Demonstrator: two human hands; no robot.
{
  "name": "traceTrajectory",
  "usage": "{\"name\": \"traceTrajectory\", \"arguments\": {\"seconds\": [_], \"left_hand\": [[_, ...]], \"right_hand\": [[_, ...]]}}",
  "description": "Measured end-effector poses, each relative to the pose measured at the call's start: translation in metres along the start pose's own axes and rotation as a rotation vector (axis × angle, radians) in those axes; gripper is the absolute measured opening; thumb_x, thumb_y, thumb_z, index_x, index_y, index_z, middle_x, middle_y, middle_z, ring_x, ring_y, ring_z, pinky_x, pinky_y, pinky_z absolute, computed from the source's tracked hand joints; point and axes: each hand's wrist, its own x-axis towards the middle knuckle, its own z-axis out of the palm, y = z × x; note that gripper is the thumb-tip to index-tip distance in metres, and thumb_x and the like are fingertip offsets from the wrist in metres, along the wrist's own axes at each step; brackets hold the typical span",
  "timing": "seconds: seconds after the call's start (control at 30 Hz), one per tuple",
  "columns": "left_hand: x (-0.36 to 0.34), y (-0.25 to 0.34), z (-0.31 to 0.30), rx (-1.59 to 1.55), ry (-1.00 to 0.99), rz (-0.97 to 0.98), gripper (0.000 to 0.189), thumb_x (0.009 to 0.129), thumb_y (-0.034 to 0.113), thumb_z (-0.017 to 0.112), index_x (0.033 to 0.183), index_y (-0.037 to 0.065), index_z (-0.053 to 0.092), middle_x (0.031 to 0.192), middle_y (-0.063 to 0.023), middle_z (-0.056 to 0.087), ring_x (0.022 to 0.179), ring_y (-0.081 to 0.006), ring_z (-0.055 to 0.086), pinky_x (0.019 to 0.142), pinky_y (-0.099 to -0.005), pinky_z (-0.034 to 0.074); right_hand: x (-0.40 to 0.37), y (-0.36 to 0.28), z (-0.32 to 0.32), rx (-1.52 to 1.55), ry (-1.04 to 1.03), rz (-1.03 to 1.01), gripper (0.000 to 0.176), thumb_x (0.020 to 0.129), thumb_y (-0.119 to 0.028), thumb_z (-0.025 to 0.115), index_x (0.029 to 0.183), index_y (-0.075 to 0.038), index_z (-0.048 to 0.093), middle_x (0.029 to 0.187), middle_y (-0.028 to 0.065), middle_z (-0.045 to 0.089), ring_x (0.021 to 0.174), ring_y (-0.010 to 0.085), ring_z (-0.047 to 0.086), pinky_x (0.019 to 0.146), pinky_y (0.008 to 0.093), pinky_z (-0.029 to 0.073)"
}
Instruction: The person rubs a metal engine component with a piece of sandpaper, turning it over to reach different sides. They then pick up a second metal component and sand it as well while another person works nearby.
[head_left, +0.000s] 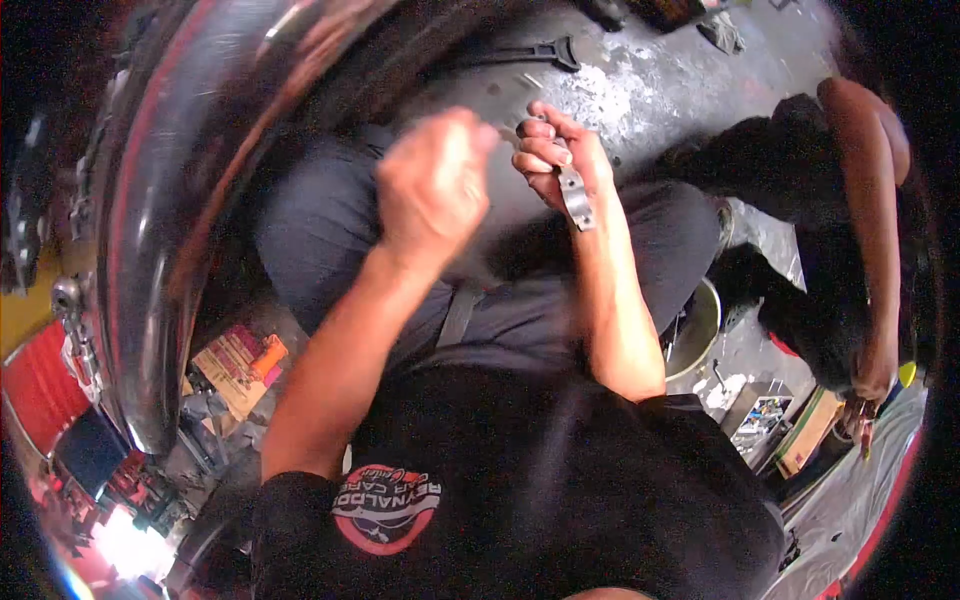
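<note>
My left hand (437, 180) is raised at the upper middle, blurred by motion, with its fingers curled into a fist. Whatever it may hold is hidden. Just to its right, apart from it, my right hand (562, 155) has its fingers wrapped round a curved grey metal bracket (576, 200). The bracket has small holes and sticks out of the hand over the wrist. Both hands are above my crossed legs.
A black tool (530, 55) lies on the grey floor (620, 95). Large dark curved tubing (160, 220) fills the left. An orange object (268, 357) rests on cardboard (228, 372). Another person's arm (872, 220) reaches down at right, near a metal tray (757, 413) and a round container (697, 325).
</note>
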Motion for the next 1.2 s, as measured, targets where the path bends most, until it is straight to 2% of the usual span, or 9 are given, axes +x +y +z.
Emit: {"name": "traceTrajectory", "arguments": {"seconds": [0.13, 0.4, 0.57, 0.7, 0.8, 0.93, 0.97, 1.0, 1.2], "left_hand": [[-0.026, 0.032, 0.002, -0.253, -0.217, -0.026, 0.017, 0.087, 0.018, 0.065, 0.093, 0.003, 0.059, 0.078, -0.0138, 0.061, 0.069, -0.0327, 0.063, 0.06, -0.0428, 0.049], [-0.029, 0.024, 0.018, 0.031, -0.412, 0.191, 0.024, 0.085, 0.027, 0.065, 0.082, 0.006, 0.055, 0.069, -0.0088, 0.059, 0.063, -0.0277, 0.062, 0.06, -0.0404, 0.05], [-0.037, 0.036, 0.017, -0.234, -0.562, -0.223, 0.02, 0.094, 0.02, 0.055, 0.085, 0.003, 0.054, 0.062, -0.0205, 0.06, 0.06, -0.0388, 0.063, 0.055, -0.0501, 0.048], [-0.038, 0.035, 0.018, -0.574, -0.683, -0.512, 0.038, 0.1, 0.034, 0.048, 0.079, 0.004, 0.059, 0.059, -0.0083, 0.053, 0.05, -0.0184, 0.052, 0.052, -0.0331, 0.043], [-0.037, 0.032, 0.017, -0.823, -0.832, -0.7, 0.033, 0.099, 0.027, 0.049, 0.081, 0.001, 0.059, 0.066, -0.0146, 0.059, 0.059, -0.0273, 0.059, 0.061, -0.0401, 0.047], [-0.031, 0.019, 0.0, -1.153, -1.109, -1.091, 0.042, 0.1, 0.032, 0.046, 0.075, 0.002, 0.061, 0.056, -0.003, 0.05, 0.047, -0.0109, 0.047, 0.045, -0.029, 0.038], [-0.022, 0.017, -0.015, -1.171, -1.178, -0.862, 0.044, 0.1, 0.036, 0.046, 0.076, 0.003, 0.061, 0.054, 0.0016, 0.046, 0.045, -0.0059, 0.041, 0.042, -0.024, 0.033], [-0.021, 0.022, -0.028, -1.235, -1.318, -0.97, 0.039, 0.1, 0.036, 0.049, 0.083, 0.003, 0.061, 0.057, 0.0032, 0.044, 0.044, -0.005, 0.036, 0.039, -0.0229, 0.026], [-0.052, 0.046, -0.043, -0.881, -0.851, -0.87, 0.035, 0.101, 0.03, 0.047, 0.082, 0.003, 0.06, 0.056, 0.0002, 0.046, 0.051, -0.0092, 0.045, 0.049, -0.0283, 0.037]], "right_hand": [[0.007, 0.002, -0.001, 0.015, -0.132, 0.038, 0.016, 0.099, -0.021, 0.047, 0.103, -0.008, 0.055, 0.071, 0.0006, 0.047, 0.043, 0.0071, 0.034, 0.044, 0.0243, 0.027], [0.006, 0.002, -0.007, -0.001, -0.065, 0.003, 0.012, 0.099, -0.02, 0.048, 0.1, -0.009, 0.053, 0.072, -0.0001, 0.044, 0.045, 0.0079, 0.035, 0.044, 0.0239, 0.029], [0.003, 0.006, -0.002, -0.094, 0.008, -0.023, 0.011, 0.098, -0.019, 0.049, 0.101, -0.008, 0.053, 0.073, 0.0, 0.044, 0.045, 0.0075, 0.035, 0.042, 0.0241, 0.028], [0.0, 0.009, 0.006, -0.087, -0.1, 0.001, 0.015, 0.098, -0.02, 0.051, 0.105, -0.007, 0.054, 0.074, 0.0004, 0.045, 0.044, 0.0061, 0.033, 0.041, 0.023, 0.028], [-0.008, 0.01, 0.021, -0.158, -0.201, 0.04, 0.015, 0.098, -0.02, 0.051, 0.104, -0.007, 0.055, 0.074, 0.0003, 0.045, 0.044, 0.006, 0.033, 0.041, 0.0228, 0.028], [-0.01, 0.017, 0.023, -0.257, -0.136, 0.018, 0.016, 0.098, -0.021, 0.05, 0.104, -0.007, 0.056, 0.073, -0.0001, 0.046, 0.043, 0.0056, 0.033, 0.04, 0.0231, 0.026], [-0.002, 0.012, 0.014, -0.168, -0.211, 0.066, 0.015, 0.098, -0.02, 0.051, 0.105, -0.008, 0.056, 0.074, 0.0004, 0.047, 0.043, 0.0058, 0.033, 0.039, 0.0233, 0.026], [0.004, 0.003, 0.006, -0.122, -0.187, 0.032, 0.014, 0.097, -0.02, 0.051, 0.104, -0.009, 0.057, 0.074, 0.0008, 0.047, 0.042, 0.0061, 0.033, 0.039, 0.0233, 0.025], [0.003, 0.008, 0.005, -0.114, -0.154, 0.023, 0.014, 0.097, -0.02, 0.052, 0.103, -0.009, 0.057, 0.074, 0.0006, 0.048, 0.044, 0.0056, 0.034, 0.04, 0.0229, 0.026]]}}
